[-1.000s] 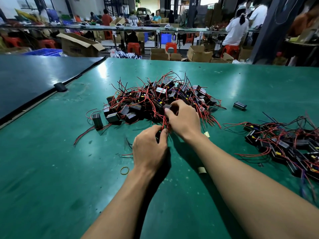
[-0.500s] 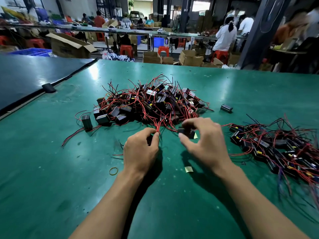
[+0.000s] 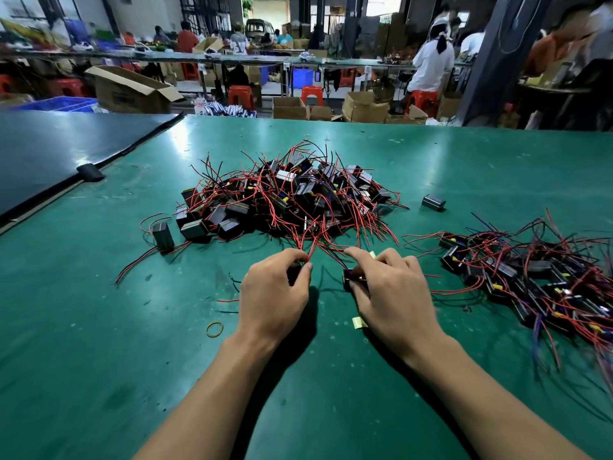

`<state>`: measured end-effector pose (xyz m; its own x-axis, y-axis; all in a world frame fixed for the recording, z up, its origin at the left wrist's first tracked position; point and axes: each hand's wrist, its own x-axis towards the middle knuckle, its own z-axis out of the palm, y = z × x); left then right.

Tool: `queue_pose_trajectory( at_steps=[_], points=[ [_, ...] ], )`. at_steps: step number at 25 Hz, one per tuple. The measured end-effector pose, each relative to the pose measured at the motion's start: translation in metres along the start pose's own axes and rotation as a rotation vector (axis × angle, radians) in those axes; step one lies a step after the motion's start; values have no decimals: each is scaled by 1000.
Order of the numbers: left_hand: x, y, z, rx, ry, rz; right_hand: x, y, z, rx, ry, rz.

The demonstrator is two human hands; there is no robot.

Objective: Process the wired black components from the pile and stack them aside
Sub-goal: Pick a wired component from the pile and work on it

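A tangled pile of black box components with red and black wires (image 3: 285, 197) lies mid-table on the green table (image 3: 99, 360). At the right edge spreads a second heap of the same components (image 3: 537, 280). In front of the pile my right hand (image 3: 388, 293) grips one black component (image 3: 350, 277) by thumb and fingers, low over the table. My left hand (image 3: 275, 293) pinches the red wires (image 3: 310, 252) that run up toward the pile; something dark sits under its fingers, mostly hidden.
A lone black component (image 3: 433, 202) lies right of the pile. A yellow rubber band (image 3: 215, 329) and yellowish tape scraps (image 3: 360, 322) lie near my wrists. A dark panel (image 3: 49, 154) adjoins the table at left. Boxes, stools and people fill the background.
My right hand has drawn back from the pile toward me with a black component in its grip. My left hand has stayed pinching the wires. The view has shifted slightly.
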<state>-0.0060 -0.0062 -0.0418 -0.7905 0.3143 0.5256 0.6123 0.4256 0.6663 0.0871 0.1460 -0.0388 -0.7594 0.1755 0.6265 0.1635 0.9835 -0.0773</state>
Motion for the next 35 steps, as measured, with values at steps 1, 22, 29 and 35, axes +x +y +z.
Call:
queue_pose_trajectory(
  at_steps=[1, 22, 29, 35],
  points=[
    [0, 1, 0, -2, -5, 6, 0, 1, 0, 1, -17, 12],
    [9, 15, -31, 258, -334, -328, -1, 20, -1, 112, -111, 210],
    [12, 32, -30, -724, -601, -784, -1, 26, 4, 175, -112, 258],
    [-5, 28, -8, -65, -578, 30, -1, 19, 4, 250, -138, 223]
  ],
)
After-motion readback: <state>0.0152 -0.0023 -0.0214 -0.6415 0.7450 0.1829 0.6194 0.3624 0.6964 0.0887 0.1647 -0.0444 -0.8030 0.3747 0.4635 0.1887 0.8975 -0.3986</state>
